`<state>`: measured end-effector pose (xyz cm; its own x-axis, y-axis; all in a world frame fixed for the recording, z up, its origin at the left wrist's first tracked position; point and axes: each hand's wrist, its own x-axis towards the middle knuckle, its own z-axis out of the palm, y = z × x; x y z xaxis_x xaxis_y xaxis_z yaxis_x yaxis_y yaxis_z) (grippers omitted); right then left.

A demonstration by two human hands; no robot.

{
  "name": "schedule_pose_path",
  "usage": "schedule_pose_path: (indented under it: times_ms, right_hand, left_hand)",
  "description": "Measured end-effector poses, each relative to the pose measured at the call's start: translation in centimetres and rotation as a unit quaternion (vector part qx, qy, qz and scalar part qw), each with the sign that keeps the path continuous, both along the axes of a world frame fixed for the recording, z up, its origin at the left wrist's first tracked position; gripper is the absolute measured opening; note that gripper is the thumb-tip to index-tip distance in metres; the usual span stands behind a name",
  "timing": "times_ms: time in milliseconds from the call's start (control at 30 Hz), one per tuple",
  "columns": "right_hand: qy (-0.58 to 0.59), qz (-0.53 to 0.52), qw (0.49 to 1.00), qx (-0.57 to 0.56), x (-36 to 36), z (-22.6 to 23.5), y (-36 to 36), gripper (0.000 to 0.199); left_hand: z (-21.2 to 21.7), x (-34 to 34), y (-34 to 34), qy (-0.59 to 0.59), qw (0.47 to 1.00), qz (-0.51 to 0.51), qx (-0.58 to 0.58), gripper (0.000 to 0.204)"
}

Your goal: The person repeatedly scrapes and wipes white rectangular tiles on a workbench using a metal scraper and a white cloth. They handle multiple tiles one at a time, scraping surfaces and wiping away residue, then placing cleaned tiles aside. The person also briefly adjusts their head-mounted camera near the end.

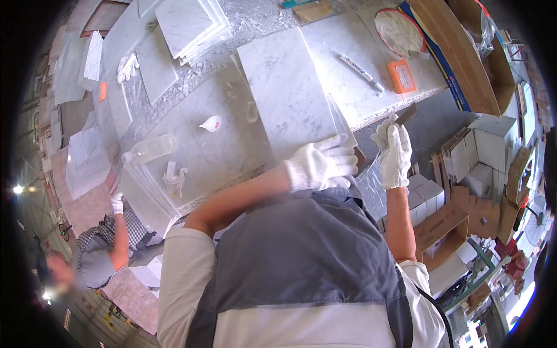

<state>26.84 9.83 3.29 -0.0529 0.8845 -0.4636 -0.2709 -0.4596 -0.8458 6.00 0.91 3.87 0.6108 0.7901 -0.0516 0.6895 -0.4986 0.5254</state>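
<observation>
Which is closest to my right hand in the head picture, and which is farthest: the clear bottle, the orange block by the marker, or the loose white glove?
From your right hand, nearest first:
1. Orange block: just above the hand, on the picture's right side.
2. Clear bottle: across to the left.
3. Loose white glove: upper left.

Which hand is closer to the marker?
Right. The right hand is just below the marker in view; the left hand is lower and farther left, by the marble slab.
</observation>
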Motion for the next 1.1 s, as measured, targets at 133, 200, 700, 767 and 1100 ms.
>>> schedule_pose_path:
  times_ms: [133,200,700,767,1100]
  right_hand:
    - [-0.098,0.094,0.990,-0.029,-0.4,0.4,0.0,0.036]
    - [-0.168,0.192,0.965,0.060,-1.7,0.5,0.8,0.038]
    - [-0.273,0.508,0.733,0.361,-8.6,-0.7,8.6,0.034]
    - [-0.267,0.492,0.741,0.372,-9.6,-0.8,9.2,0.033]
    - [-0.282,0.530,0.677,0.426,-9.2,-0.7,9.1,0.030]
  left_hand:
    - [1.5,-3.2,-0.7,-0.127,0.967,0.182,0.125,0.039]
    - [1.8,-4.8,-0.7,-0.057,0.970,0.181,0.150,0.043]
    - [-0.3,-4.9,-4.0,0.009,0.958,0.225,0.175,0.042]
    - [-0.4,-4.8,-4.1,0.009,0.957,0.228,0.177,0.042]
    - [-0.6,-4.7,-3.9,-0.006,0.950,0.237,0.201,0.041]
